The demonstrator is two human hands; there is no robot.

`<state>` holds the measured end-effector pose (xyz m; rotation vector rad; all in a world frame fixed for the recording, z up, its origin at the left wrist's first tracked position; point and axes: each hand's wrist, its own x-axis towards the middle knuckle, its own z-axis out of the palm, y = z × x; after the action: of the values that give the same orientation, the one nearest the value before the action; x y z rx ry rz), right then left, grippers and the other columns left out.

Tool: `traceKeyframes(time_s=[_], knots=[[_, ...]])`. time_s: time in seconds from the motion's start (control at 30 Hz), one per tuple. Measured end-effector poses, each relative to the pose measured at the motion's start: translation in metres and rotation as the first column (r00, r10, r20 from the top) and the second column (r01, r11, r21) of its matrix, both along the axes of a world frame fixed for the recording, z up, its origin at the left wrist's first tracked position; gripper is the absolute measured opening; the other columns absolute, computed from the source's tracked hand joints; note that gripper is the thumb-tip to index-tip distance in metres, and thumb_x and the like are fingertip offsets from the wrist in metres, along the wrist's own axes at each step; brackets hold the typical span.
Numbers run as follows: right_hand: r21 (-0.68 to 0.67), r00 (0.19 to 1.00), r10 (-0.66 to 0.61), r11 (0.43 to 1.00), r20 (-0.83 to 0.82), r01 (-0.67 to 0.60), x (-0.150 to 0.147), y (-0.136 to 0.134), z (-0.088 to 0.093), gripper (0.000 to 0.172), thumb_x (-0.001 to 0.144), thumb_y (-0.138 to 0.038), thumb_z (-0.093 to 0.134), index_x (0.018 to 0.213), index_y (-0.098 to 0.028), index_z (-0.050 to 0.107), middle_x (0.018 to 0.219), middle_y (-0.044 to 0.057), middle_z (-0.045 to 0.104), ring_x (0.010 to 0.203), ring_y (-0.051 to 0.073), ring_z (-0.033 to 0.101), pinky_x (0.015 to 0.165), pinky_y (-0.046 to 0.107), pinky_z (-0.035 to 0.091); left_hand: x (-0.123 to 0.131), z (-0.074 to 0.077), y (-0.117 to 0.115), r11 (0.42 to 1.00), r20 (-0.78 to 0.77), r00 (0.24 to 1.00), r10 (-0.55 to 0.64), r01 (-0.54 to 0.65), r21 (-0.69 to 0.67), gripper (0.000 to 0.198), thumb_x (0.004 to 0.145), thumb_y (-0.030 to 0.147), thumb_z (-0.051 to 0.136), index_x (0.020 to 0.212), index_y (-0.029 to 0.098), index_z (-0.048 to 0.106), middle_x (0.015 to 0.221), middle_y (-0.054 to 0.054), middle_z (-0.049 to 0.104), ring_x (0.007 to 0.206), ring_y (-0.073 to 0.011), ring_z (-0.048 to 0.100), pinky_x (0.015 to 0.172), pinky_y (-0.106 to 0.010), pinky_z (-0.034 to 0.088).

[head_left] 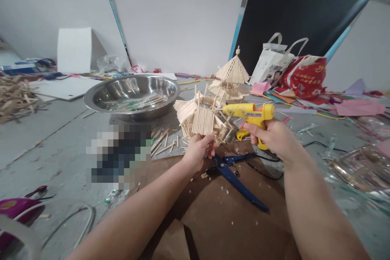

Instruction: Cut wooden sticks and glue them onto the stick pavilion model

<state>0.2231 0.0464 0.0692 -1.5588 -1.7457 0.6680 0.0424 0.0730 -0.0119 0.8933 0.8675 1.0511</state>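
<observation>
In my right hand (272,136) is a yellow hot glue gun (245,110), its nozzle pointing left at the top edge of a small panel of wooden sticks (203,122). My left hand (201,150) pinches the lower edge of that panel, which slopes against a many-sided stick model (185,114). Whether the panel is fixed to the model, I cannot tell. Behind it stands a pointed roof made of sticks (233,69) above another stick tier. Blue-handled cutters (239,187) lie open below my hands on a brown sheet (225,227).
A steel basin (134,79) with packaged sticks stands at back left. Loose sticks (161,140) litter the floor beside the model. A black cord (265,172) loops under the right hand. White and red bags (304,75) and pink paper (359,107) lie at right.
</observation>
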Motion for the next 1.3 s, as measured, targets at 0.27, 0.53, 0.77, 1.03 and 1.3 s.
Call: traceKeyframes(time_s=[0.27,0.53,0.77,1.03,1.3], knots=[[0.084,0.977,-0.064,0.995,0.203,0.048,-0.005,0.000,-0.002,0.035,0.069,-0.053,0.043,0.063,-0.019,0.051,0.045,-0.002,0.052,0.042,0.012,0.048,0.044,0.024,0.036,0.001,0.001,-0.002,1.000,-0.006,1.000,0.026,-0.026,0.005,0.027,0.064,0.035,0.056,0.052,0.013,0.045,0.043,0.002,0.048,0.030,-0.0044,0.040,0.031,-0.018,0.026],[0.135,0.955,-0.071,0.990,0.289,0.032,-0.012,0.005,-0.008,0.041,0.072,-0.053,0.038,0.080,-0.018,0.056,0.046,0.000,0.053,0.046,0.015,0.051,0.049,0.026,0.037,0.001,-0.002,-0.002,1.000,0.003,1.000,0.027,-0.027,0.013,0.026,0.064,0.035,0.056,0.054,0.014,0.045,0.042,0.003,0.048,0.029,-0.0046,0.039,0.031,-0.019,0.026],[0.055,0.949,-0.081,0.996,0.305,0.067,-0.017,0.007,-0.009,0.046,0.071,-0.057,0.035,0.079,-0.017,0.055,0.047,0.000,0.052,0.045,0.014,0.050,0.051,0.026,0.037,0.001,-0.003,-0.001,0.999,-0.010,1.000,0.029,-0.029,0.019,0.027,0.064,0.036,0.057,0.054,0.014,0.045,0.042,0.002,0.048,0.029,-0.0040,0.039,0.032,-0.018,0.026],[0.075,0.946,-0.067,0.996,0.318,0.045,-0.018,0.006,-0.011,0.045,0.073,-0.056,0.034,0.079,-0.017,0.056,0.045,-0.001,0.051,0.044,0.014,0.049,0.049,0.025,0.036,0.003,-0.005,-0.005,1.000,0.006,1.000,0.017,-0.017,0.014,0.027,0.064,0.035,0.056,0.053,0.014,0.043,0.042,0.002,0.050,0.029,-0.0033,0.038,0.031,-0.017,0.024],[0.101,0.938,-0.059,0.995,0.342,0.026,-0.018,0.006,-0.011,0.045,0.073,-0.055,0.033,0.081,-0.018,0.056,0.043,-0.001,0.050,0.042,0.015,0.049,0.048,0.026,0.036,0.003,-0.007,-0.005,0.999,0.020,0.999,0.027,-0.027,0.044,0.027,0.065,0.035,0.057,0.055,0.014,0.044,0.043,0.002,0.050,0.029,-0.0029,0.038,0.032,-0.017,0.024]])
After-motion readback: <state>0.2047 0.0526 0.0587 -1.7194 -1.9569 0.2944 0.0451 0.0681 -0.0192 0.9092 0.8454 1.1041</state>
